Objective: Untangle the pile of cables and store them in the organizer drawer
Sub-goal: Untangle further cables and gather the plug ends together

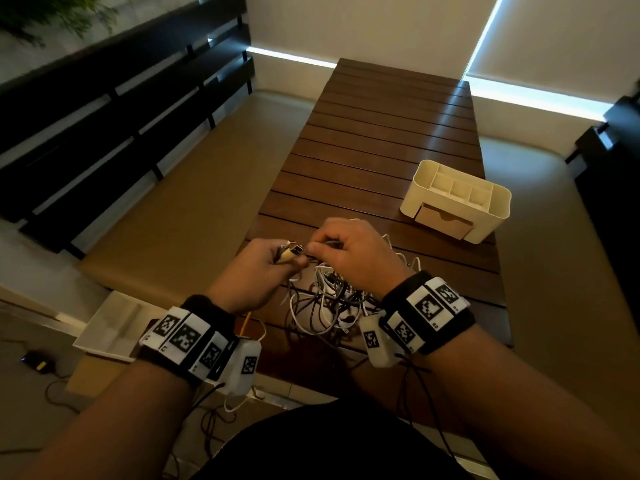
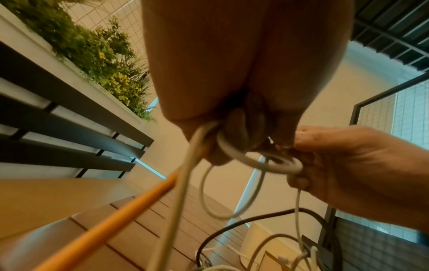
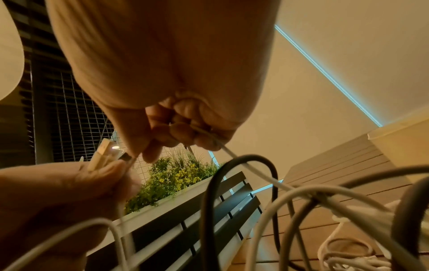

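Left hand [image 1: 258, 263] grips several plugs [image 1: 290, 252]; right hand [image 1: 349, 251] fingers pinch a white cable [image 3: 253, 170]; tugging hard could tighten knots in the pile [image 1: 329, 299]

bench [image 1: 363, 161]: dark slatted wood, low sheen | organizer [image 1: 491, 216]: cream matt plastic, drawer [image 1: 443, 221] front pale wood-look | cables [image 1: 332, 299]: smooth rubbery sheaths, white, black, one orange | plugs [image 1: 294, 249]: shiny metal tips
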A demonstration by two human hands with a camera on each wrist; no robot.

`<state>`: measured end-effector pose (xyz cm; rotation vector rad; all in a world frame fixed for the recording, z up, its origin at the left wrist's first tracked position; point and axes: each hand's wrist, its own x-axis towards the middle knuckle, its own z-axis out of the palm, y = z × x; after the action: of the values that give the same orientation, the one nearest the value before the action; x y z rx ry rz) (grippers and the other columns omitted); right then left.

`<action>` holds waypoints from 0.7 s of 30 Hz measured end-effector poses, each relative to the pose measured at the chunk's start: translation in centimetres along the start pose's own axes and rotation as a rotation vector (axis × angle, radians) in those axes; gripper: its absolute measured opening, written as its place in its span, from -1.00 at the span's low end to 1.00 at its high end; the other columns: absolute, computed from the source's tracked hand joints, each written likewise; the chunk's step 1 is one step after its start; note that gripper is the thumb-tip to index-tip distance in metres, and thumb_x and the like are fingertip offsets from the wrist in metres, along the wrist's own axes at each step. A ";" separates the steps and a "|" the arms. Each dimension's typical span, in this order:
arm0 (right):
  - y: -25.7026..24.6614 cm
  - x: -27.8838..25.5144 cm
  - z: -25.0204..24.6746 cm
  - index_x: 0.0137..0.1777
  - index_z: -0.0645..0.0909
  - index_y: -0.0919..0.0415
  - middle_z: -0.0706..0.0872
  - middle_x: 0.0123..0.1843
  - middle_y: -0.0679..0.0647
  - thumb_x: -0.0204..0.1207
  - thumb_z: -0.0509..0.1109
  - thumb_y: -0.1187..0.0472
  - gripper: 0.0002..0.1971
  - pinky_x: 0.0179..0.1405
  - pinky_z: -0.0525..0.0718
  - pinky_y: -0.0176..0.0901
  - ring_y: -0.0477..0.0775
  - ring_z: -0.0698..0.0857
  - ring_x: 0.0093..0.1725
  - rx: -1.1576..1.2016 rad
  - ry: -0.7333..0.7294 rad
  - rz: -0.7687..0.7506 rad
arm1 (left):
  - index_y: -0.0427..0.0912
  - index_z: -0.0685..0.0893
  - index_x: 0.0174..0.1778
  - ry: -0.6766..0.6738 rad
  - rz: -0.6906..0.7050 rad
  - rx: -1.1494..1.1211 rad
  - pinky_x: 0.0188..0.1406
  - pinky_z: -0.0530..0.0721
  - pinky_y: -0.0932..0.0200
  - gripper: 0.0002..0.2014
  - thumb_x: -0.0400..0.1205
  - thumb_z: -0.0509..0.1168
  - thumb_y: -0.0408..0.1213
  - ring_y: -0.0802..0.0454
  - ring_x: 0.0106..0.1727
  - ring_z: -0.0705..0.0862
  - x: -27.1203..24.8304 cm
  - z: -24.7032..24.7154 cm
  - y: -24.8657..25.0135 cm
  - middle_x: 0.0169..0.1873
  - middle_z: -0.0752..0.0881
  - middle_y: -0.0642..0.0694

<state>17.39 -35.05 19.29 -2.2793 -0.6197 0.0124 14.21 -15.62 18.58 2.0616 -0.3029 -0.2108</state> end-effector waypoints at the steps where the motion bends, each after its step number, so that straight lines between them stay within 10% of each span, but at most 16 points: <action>1: 0.0 -0.2 0.0 -0.07 0.75 0.12 0.67 -0.21 -0.13 0.66 0.41 0.12 -0.87 -0.29 0.47 -0.48 -0.16 0.60 -0.25 0.024 0.002 0.006 | -0.26 0.68 -0.24 0.038 0.005 -0.014 -0.49 0.38 0.39 -0.75 0.72 0.33 -0.22 0.27 -0.54 0.42 0.1 -0.2 0.0 -0.56 0.53 0.17; 8: 2.4 -1.9 1.7 0.02 0.64 0.13 0.70 -0.13 0.15 0.78 0.17 0.00 -0.71 -0.14 0.61 -0.01 0.03 0.63 -0.20 0.143 -0.131 0.297 | -0.27 0.65 -0.22 0.336 -0.013 -0.373 -0.49 0.38 0.10 -0.73 0.73 0.27 -0.19 0.03 -0.55 0.36 -0.2 -2.3 0.7 -0.56 0.47 -0.02; 17: 3.1 -1.3 0.7 -0.01 0.73 0.19 0.69 -0.13 -0.03 0.69 0.36 0.12 -0.83 -0.15 0.57 -0.19 -0.10 0.64 -0.14 0.033 0.098 0.255 | -0.13 0.75 0.08 0.309 -0.266 -0.026 -0.23 0.59 0.06 -0.89 0.69 0.38 -0.24 -0.03 -0.19 0.66 -0.2 -1.8 -2.5 -0.13 0.75 -0.16; 21: 3.3 -1.2 1.4 -0.02 0.73 0.19 0.67 -0.06 -0.03 0.66 0.40 0.10 -0.82 -0.02 0.63 -0.11 -0.06 0.63 -0.05 -0.134 -0.004 0.205 | -0.07 0.72 0.10 0.339 -0.153 -0.027 -0.32 0.51 0.41 -0.88 0.68 0.40 -0.20 0.26 -0.20 0.67 -0.3 -1.3 -0.9 -0.13 0.74 0.03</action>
<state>17.50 -36.59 15.87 -2.4644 -0.3962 0.0770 14.41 -13.99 18.45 2.0532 0.0653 0.0446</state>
